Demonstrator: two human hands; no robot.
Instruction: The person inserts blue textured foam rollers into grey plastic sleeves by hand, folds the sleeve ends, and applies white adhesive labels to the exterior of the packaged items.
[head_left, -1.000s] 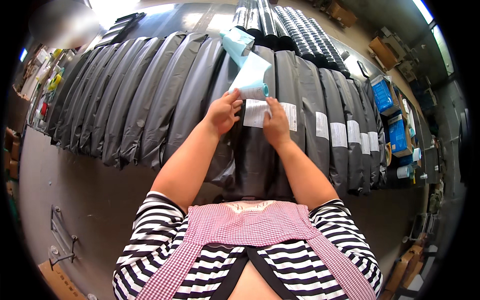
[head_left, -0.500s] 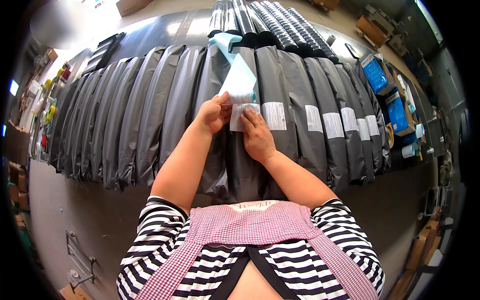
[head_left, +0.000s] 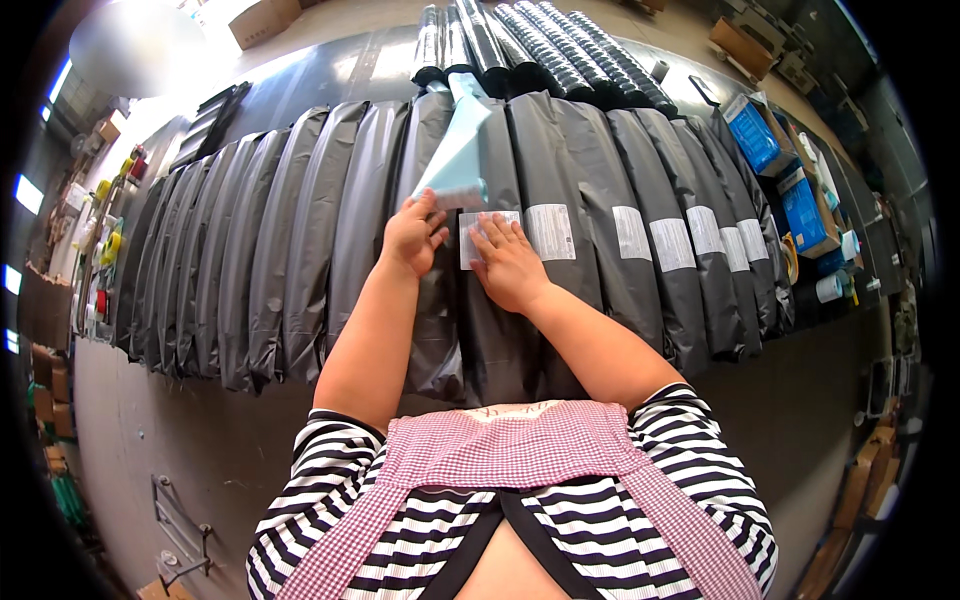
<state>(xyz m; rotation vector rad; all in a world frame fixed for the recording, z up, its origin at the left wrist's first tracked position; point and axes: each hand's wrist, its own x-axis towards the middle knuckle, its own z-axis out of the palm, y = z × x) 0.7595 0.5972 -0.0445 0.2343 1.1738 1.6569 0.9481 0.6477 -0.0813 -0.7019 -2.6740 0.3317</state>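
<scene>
A roll of white labels (head_left: 455, 196) is in my left hand (head_left: 412, 238), thumb and fingers closed on its left end. From the roll a pale blue backing strip (head_left: 458, 140) trails away over the bags. My right hand (head_left: 512, 262) lies flat with its fingers spread, pressing on a white label (head_left: 468, 250) stuck to a grey plastic-wrapped package (head_left: 490, 335). The hand covers part of that label. Just right of it, the neighbouring package carries another white label (head_left: 549, 232), and several packages farther right are labelled too.
Unlabelled grey packages (head_left: 290, 230) stand in a row to the left. Black shiny wrapped rolls (head_left: 560, 50) lie behind on the dark table (head_left: 330, 65). Blue boxes (head_left: 805, 210) sit at the right end, and coloured tape rolls (head_left: 110, 248) at the left.
My left hand has moved left with the label roll, away from the label on the package. My right hand has flattened and spread over that label.
</scene>
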